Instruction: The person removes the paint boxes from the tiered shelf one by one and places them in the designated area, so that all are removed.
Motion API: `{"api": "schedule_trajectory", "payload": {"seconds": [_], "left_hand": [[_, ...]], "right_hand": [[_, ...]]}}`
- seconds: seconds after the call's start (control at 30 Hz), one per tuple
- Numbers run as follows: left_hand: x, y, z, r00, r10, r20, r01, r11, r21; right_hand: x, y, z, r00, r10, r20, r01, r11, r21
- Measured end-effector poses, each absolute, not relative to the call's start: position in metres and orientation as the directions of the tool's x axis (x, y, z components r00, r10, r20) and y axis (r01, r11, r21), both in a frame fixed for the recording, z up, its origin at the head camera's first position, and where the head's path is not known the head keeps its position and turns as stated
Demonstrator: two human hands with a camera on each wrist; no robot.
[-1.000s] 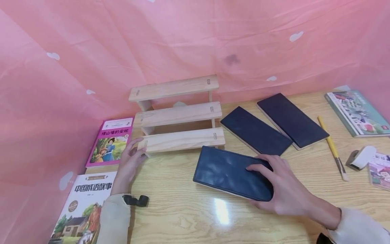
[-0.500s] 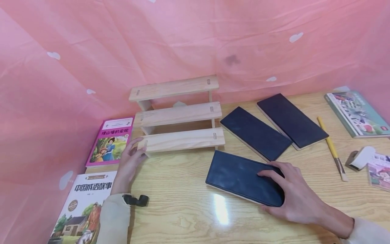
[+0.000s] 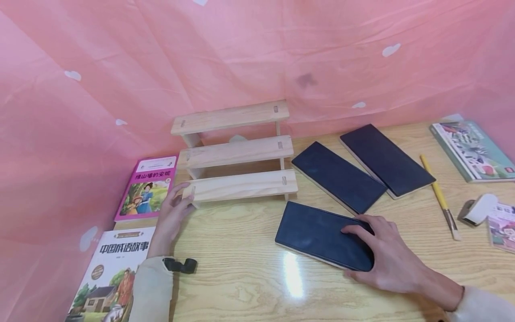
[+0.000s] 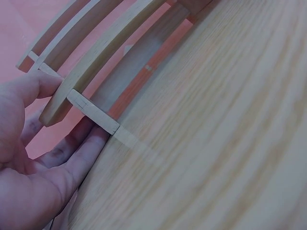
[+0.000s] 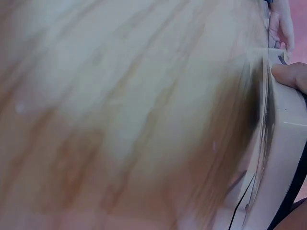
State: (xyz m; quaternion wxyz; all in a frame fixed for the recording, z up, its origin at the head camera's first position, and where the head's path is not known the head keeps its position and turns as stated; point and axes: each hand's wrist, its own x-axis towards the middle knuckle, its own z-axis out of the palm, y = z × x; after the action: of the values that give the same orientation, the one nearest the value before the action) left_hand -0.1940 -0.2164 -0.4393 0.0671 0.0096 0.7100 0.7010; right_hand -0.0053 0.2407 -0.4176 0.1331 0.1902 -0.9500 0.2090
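My right hand (image 3: pixel 388 255) grips a dark blue notebook (image 3: pixel 318 235) across its right end, thumb on the near edge and fingers over the cover and far side. In the right wrist view the pale side (image 5: pixel 288 127) of the notebook shows, with a fingertip on it. A three-tier wooden stand (image 3: pixel 241 185) stands left of centre, and my left hand (image 3: pixel 173 219) holds the left end of its lowest board. Up close in the left wrist view, the thumb and fingers of my left hand (image 4: pixel 43 143) lie around the board's end and its leg (image 4: pixel 93 110).
Two more dark notebooks (image 3: pixel 339 176) lie right of the stand, one overlapping the other. Beyond them are a yellow brush (image 3: pixel 436 190), a white-topped clip-like object (image 3: pixel 479 209), and books (image 3: pixel 479 152). Two picture books (image 3: pixel 146 188) lie at the left. Pink cloth (image 3: pixel 241 58) hangs behind.
My right hand has brought the notebook to the right and nearer me, then slowed almost to rest. My left hand and the stand keep their place.
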Motion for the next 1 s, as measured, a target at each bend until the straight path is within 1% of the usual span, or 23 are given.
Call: {"api": "schedule_trajectory", "payload": {"seconds": [0.47,0.77,0.97,1.0], "left_hand": [[-0.1924,-0.2113,-0.4411,-0.991,0.103,-0.085,-0.086,-0.003,0.996],[-0.1939,-0.2128,-0.4382,-0.994,0.083,-0.073,-0.072,0.014,0.997],[-0.1897,-0.2085,-0.4375,-0.993,0.058,-0.101,-0.098,0.056,0.994],[-0.1887,-0.2075,-0.4338,-0.994,0.048,-0.097,-0.092,0.092,0.992]], "right_hand": [[-0.0017,0.2426,-0.426,-0.888,-0.324,0.326,-0.416,0.867,-0.272],[-0.0035,0.2407,-0.4237,-0.896,-0.341,0.283,-0.417,0.866,-0.276],[0.0019,0.2427,-0.419,-0.885,-0.367,0.287,-0.441,0.858,-0.263],[0.003,0.2427,-0.4168,-0.883,-0.369,0.289,-0.445,0.855,-0.266]]}}
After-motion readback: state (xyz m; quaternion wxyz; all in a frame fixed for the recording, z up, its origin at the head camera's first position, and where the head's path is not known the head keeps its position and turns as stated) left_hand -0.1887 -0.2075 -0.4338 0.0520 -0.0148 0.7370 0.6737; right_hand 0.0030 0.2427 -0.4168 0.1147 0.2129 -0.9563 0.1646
